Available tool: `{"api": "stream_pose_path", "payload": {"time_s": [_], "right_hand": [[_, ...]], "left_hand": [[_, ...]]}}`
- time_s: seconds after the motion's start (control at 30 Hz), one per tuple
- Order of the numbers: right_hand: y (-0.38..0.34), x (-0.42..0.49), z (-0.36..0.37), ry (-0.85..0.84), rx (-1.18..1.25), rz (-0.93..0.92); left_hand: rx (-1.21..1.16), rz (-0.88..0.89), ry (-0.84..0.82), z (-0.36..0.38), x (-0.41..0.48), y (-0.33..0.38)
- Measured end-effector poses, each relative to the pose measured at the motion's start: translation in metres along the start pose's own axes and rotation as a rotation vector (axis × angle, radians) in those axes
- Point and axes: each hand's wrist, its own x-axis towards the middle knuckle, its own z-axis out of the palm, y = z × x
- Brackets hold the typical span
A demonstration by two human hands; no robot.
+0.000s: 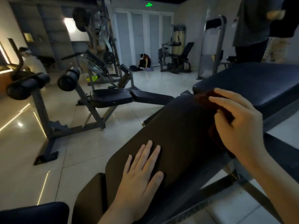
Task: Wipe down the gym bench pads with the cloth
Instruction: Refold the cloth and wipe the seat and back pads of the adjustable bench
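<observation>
Your right hand (pixel 234 125) grips the dark red cloth (pixel 203 98) at the brown bench pad's (pixel 174 126) far end, the pad's length running back to your left hand (pixel 139 172), lying flat on it.

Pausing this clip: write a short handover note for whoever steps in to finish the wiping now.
Left hand: open, flat on the long brown bench pad.
Right hand: grips the dark red cloth at that pad's far end, beside the dark blue vinyl pad.
Done: no pad looks visibly wiped; cannot tell.
Left: probably the brown pad's length, then the blue pad.
</observation>
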Motion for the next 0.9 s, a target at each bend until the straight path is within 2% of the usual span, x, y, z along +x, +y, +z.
{"api": "stream_pose_path", "payload": {"time_s": [0.17,0.37,0.53,0.6,0.77,0.9], "right_hand": [[0.007,-0.006,0.001,0.036,-0.031,-0.034],[0.007,-0.024,0.004,0.256,-0.01,-0.027],[0.013,-0.03,0.006,0.316,0.036,-0.021],[0.012,-0.034,0.007,0.357,0.09,0.037],[-0.014,-0.053,0.016,0.39,0.349,0.32],[-0.038,-0.067,0.028,0.398,0.397,0.41]], "left_hand": [[-0.004,0.042,0.0,0.004,0.0,-0.005],[-0.053,0.118,0.016,0.009,0.0,-0.012],[-0.063,0.147,0.106,0.015,0.003,-0.013],[-0.07,0.157,0.115,0.017,0.003,-0.013],[-0.093,0.175,0.122,0.015,0.003,-0.013],[-0.128,0.171,0.122,0.014,0.002,-0.013]]}}
